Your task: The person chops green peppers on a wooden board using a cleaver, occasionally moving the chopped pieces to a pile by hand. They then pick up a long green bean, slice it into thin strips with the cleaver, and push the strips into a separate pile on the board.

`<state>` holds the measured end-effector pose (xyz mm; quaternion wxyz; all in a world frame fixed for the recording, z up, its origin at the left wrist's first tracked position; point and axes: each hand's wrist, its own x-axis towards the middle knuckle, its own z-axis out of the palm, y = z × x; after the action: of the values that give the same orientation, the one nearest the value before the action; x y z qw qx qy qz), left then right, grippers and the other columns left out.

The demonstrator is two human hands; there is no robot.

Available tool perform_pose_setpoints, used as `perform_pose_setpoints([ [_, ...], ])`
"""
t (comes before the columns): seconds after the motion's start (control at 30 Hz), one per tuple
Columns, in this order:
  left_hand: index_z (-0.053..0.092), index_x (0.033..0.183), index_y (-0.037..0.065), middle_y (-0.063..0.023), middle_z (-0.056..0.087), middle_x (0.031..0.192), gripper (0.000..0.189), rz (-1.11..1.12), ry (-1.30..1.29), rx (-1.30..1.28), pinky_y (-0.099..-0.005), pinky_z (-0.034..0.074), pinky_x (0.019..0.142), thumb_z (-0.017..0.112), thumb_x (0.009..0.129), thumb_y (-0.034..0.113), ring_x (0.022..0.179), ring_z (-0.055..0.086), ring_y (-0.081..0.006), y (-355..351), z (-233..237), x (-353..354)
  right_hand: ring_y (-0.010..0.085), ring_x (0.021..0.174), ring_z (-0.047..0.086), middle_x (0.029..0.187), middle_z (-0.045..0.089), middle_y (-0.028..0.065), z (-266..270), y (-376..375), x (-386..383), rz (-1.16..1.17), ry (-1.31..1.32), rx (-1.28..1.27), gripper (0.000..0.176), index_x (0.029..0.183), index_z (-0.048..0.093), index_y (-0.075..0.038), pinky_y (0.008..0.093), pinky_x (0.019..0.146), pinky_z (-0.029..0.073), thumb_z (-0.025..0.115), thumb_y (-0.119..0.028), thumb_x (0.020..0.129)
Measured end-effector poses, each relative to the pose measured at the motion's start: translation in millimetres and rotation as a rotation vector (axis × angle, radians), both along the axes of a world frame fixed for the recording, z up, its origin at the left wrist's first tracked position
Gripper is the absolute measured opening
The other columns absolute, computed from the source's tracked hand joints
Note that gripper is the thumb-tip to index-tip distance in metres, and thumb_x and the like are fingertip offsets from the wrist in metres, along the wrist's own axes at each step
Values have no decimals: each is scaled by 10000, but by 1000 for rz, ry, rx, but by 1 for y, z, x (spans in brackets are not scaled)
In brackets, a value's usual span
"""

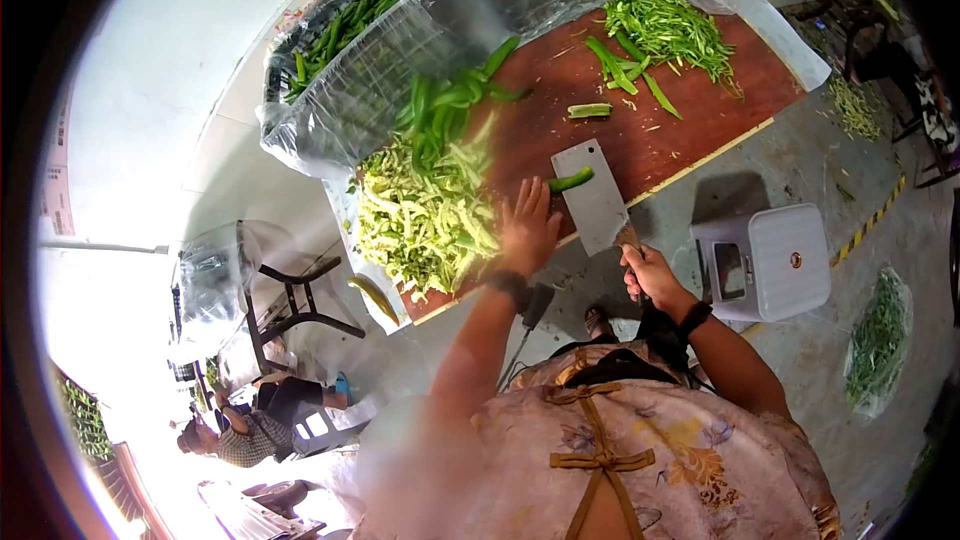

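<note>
My right hand (648,277) is wrapped round the handle of a cleaver (594,198), whose broad blade lies over the front edge of the reddish-brown board (660,140). My left hand (530,230) rests on the board left of the blade, fingers stretched out. A green pepper (571,180) lies between its fingertips and the blade; whether the fingers press on it is hard to tell. Beside my left hand is a pile of pale cut strips (420,220), with whole green peppers (445,110) behind it. Pepper pieces (590,111) lie beyond the blade.
Shredded green pepper (670,35) is heaped at the board's far right. A plastic-lined crate (350,35) of peppers stands behind. A white stool (775,262) is on the floor at right, near a bag of greens (877,345). Another person (250,437) sits at lower left.
</note>
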<state>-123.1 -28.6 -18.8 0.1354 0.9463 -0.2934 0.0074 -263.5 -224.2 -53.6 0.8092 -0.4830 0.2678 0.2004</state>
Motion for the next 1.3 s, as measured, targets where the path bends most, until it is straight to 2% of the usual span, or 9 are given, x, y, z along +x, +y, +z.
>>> perform_pose_setpoints([
  [0.3,398,1384,42,-108,316,1493,558,19,-8,33,-579,171,1100,499,906,312,1415,205,-277,-3,-5,0,103,401,392,533,425,9,-2,23,31,0,-37,-33,296,859,436,-82,279,386,344,519,-350,954],
  [0.5,492,1306,67,-87,430,1412,477,-213,-162,-7,-567,250,1063,556,871,253,1348,335,-270,-22,-1,-5,107,373,399,522,436,14,3,36,49,-36,-35,-44,314,835,453,-73,284,367,341,533,-357,943],
  [0.67,614,1044,71,-78,628,1006,277,-215,-209,-236,-442,426,892,630,769,98,981,582,-283,-40,3,11,105,361,392,511,436,18,10,32,53,2,3,-68,286,842,467,-65,284,357,333,524,-325,947],
  [0.8,608,991,62,-98,620,890,243,-215,-258,-305,-405,460,776,620,748,70,848,594,-300,-42,-7,24,104,359,390,515,437,16,15,29,56,4,-22,-141,276,852,469,-60,284,357,329,532,-313,943],
  [0.9,598,987,49,-142,632,897,210,-30,-126,-469,-411,484,730,601,777,66,831,609,-336,-38,-4,29,97,367,384,521,432,8,19,19,58,28,-64,-137,260,866,475,-61,280,362,324,537,-302,941],
  [1.0,584,994,50,-176,640,893,179,429,144,-746,-427,498,698,571,816,65,812,621,-362,-24,7,26,88,396,391,532,427,2,33,1,55,2,-133,-125,217,883,486,-70,268,379,329,531,-274,943],
  [1.1,580,998,73,-177,654,829,158,481,-95,-553,-438,507,639,550,843,77,730,641,-360,-6,-2,22,80,440,422,561,449,-8,41,-24,41,-37,-264,-292,176,950,513,-62,256,409,347,532,-236,935],
  [1.17,586,990,74,-170,657,817,149,473,-91,-533,-446,505,626,555,845,94,709,639,-361,0,-11,15,244,518,568,617,566,92,39,-41,27,76,-546,-838,188,996,566,-37,343,504,461,566,-185,881],
  [1.3,611,946,83,-158,657,786,125,412,-112,-422,-445,500,598,570,843,141,666,633,-356,2,-12,1,359,666,618,744,627,164,88,-56,-11,427,-466,-1159,260,1070,569,-27,386,612,499,560,-107,823],
])
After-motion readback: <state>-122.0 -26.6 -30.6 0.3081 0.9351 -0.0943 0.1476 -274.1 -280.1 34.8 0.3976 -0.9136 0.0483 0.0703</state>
